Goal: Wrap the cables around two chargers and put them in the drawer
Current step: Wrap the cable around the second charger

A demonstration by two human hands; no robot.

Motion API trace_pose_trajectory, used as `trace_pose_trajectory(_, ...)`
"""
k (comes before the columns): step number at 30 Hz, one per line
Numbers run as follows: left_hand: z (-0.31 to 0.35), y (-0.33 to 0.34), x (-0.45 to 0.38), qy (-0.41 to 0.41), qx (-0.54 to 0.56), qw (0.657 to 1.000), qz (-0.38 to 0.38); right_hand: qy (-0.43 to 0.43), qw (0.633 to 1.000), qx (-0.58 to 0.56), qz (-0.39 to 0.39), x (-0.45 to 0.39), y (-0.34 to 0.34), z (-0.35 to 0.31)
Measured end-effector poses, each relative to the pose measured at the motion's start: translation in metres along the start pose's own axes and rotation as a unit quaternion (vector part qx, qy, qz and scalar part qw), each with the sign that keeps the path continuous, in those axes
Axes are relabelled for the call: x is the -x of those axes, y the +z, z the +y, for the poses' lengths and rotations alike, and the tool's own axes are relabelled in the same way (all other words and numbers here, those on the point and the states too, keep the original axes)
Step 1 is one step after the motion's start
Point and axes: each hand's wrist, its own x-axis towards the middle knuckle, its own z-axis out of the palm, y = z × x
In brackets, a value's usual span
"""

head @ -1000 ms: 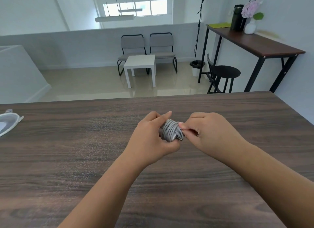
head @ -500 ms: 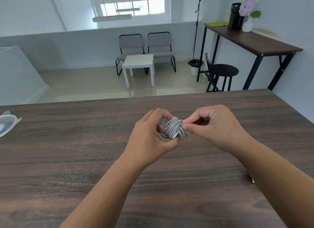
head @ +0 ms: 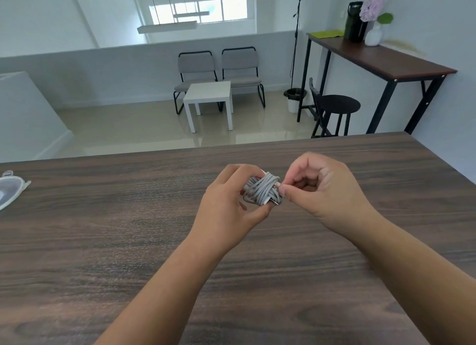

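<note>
A charger (head: 262, 190) wound in many turns of grey cable is held a little above the dark wooden table (head: 103, 241), near its middle. My left hand (head: 229, 210) grips the bundle from the left, fingers curled over its top and thumb under it. My right hand (head: 319, 187) is on the right side of the bundle, thumb and forefinger pinching the cable's end at the metal plug tip. The charger body is almost fully hidden under the cable. No second charger and no drawer are in view.
A clear plastic lid or container (head: 10, 190) lies at the table's far left edge. The table's far edge (head: 257, 145) runs just beyond my hands. Beyond it are a white side table (head: 210, 95), two chairs, a black stool and a tall desk.
My right hand has lifted and turned palm-up while keeping its pinch on the cable end. The bundle has rotated slightly in my left hand, whose thumb has shifted from on top to underneath it.
</note>
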Motion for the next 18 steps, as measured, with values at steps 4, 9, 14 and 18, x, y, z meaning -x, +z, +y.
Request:
trace_pose_trajectory(4,0.003,0.001,-0.001,-0.008,0.004,1.0,-0.012,0.018,0.999,0.0,0.032,-0.003,0.0,0.001)
trace_pose_trajectory(9,0.004,-0.004,-0.002,-0.069,0.065,0.995,-0.009,0.005,0.999,-0.039,0.025,-0.005,0.0,0.003)
trace_pose_trajectory(14,0.003,-0.005,-0.003,-0.161,0.143,0.976,0.033,0.038,0.992,-0.116,-0.034,0.0,-0.004,0.012)
trace_pose_trajectory(18,0.003,-0.002,-0.002,-0.189,0.168,0.967,0.04,0.037,0.994,-0.101,-0.035,0.001,0.001,0.016)
